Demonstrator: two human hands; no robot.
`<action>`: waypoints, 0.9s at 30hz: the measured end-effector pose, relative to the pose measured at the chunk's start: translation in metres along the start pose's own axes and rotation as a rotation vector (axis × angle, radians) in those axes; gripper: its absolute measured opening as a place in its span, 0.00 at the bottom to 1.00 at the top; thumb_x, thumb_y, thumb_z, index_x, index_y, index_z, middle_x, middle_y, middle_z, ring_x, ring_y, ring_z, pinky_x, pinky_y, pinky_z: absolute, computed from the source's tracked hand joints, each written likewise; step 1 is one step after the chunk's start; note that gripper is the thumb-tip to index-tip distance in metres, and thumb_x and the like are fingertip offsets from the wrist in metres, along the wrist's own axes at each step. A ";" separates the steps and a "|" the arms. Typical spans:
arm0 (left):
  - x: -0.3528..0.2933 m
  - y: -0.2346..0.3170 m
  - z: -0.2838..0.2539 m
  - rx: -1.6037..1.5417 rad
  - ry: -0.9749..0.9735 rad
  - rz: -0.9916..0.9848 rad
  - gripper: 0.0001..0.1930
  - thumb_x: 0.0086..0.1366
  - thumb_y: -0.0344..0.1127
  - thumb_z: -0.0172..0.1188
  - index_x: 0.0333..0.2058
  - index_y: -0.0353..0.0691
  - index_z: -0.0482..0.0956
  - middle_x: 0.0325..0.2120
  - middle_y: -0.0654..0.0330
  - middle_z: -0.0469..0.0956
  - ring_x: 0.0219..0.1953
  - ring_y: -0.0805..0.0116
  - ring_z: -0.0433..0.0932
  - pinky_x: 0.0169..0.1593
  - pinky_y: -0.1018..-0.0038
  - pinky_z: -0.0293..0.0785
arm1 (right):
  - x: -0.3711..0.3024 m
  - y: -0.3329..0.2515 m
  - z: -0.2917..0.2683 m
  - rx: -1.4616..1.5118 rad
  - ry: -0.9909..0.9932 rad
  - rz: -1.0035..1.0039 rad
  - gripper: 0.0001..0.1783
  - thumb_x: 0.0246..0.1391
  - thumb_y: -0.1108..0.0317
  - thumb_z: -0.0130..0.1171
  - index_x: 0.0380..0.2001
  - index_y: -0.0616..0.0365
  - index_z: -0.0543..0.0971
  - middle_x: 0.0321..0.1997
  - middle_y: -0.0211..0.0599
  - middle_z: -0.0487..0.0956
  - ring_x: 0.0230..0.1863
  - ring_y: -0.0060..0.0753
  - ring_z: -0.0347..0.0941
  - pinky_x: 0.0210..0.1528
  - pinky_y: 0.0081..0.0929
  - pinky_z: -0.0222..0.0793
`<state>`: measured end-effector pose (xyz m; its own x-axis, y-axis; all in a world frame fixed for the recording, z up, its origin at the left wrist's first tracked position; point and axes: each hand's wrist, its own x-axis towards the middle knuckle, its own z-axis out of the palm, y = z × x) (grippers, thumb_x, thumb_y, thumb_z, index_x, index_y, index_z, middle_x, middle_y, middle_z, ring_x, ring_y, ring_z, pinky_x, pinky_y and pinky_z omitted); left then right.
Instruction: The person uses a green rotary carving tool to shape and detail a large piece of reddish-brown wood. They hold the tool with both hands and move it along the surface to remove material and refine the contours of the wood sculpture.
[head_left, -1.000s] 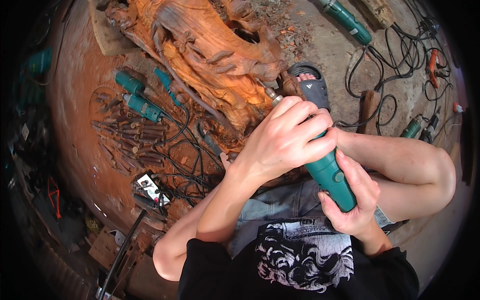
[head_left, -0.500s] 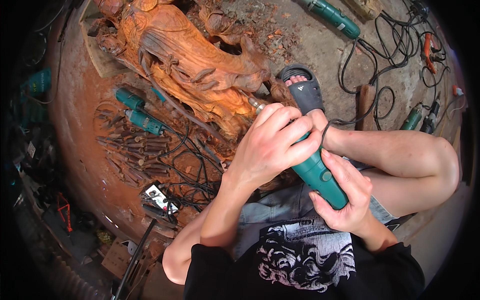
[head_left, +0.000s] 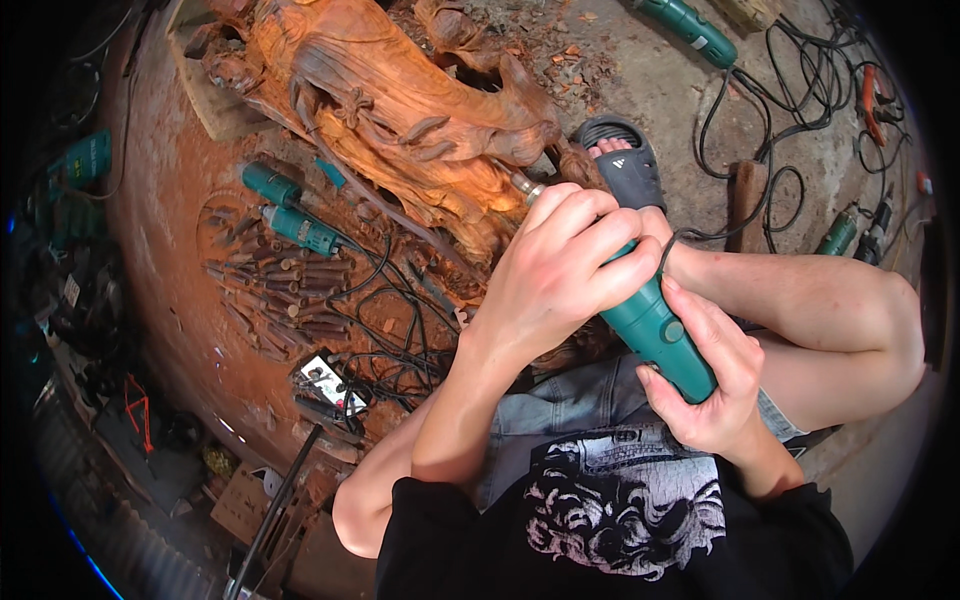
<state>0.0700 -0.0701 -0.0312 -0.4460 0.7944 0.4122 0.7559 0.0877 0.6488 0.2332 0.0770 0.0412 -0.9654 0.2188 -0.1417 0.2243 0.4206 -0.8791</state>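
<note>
Both hands grip a green die grinder. My left hand wraps around its front part from above, fingers closed. Farther back, my right hand holds the rear of the body, thumb on one side and fingers on the other. The metal collet sticks out past my left hand and meets the lower edge of a reddish-orange wood carving. Whatever bit is at its tip is too small to make out. Draped folds and raised shapes cover the carving, which lies slanted across the upper middle.
Left of the carving lie two more green power tools and a heap of wood-handled chisels. Black cords tangle by a white power strip. Another green tool and red-handled pliers lie upper right. My sandalled foot rests beside the carving.
The whole view has shifted slightly, so the scene sits a little farther right. Both hands keep their hold on the die grinder, its collet still at the carving's edge.
</note>
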 end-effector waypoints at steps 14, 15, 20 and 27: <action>0.002 0.001 -0.004 -0.009 -0.062 -0.032 0.15 0.48 0.36 0.67 0.38 0.41 0.85 0.36 0.60 0.80 0.43 0.56 0.82 0.45 0.61 0.76 | 0.003 0.002 -0.003 0.045 -0.022 0.025 0.41 0.45 0.74 0.77 0.67 0.63 0.79 0.57 0.55 0.84 0.51 0.50 0.87 0.51 0.35 0.84; 0.003 0.001 -0.003 -0.011 -0.069 -0.023 0.16 0.48 0.36 0.67 0.38 0.41 0.85 0.36 0.60 0.80 0.43 0.56 0.82 0.45 0.60 0.76 | 0.002 0.003 -0.004 0.060 -0.034 0.030 0.42 0.45 0.74 0.77 0.67 0.62 0.78 0.57 0.55 0.84 0.52 0.50 0.87 0.52 0.36 0.84; 0.001 0.008 -0.005 0.027 -0.084 0.044 0.16 0.49 0.35 0.67 0.39 0.40 0.85 0.38 0.60 0.81 0.42 0.57 0.82 0.44 0.60 0.78 | -0.005 0.005 -0.021 0.077 -0.116 0.003 0.44 0.44 0.74 0.78 0.68 0.61 0.78 0.60 0.58 0.83 0.58 0.53 0.85 0.59 0.40 0.81; 0.010 0.040 0.000 0.002 0.034 0.125 0.17 0.45 0.35 0.70 0.37 0.40 0.87 0.36 0.60 0.83 0.39 0.59 0.84 0.41 0.63 0.80 | -0.031 0.043 -0.078 0.547 -0.382 -0.072 0.52 0.32 0.65 0.91 0.66 0.63 0.81 0.69 0.61 0.78 0.68 0.53 0.79 0.70 0.42 0.73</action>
<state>0.0959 -0.0585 -0.0008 -0.3642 0.7787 0.5109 0.8075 -0.0092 0.5898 0.2828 0.1567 0.0429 -0.9772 -0.1624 -0.1368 0.1552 -0.1067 -0.9821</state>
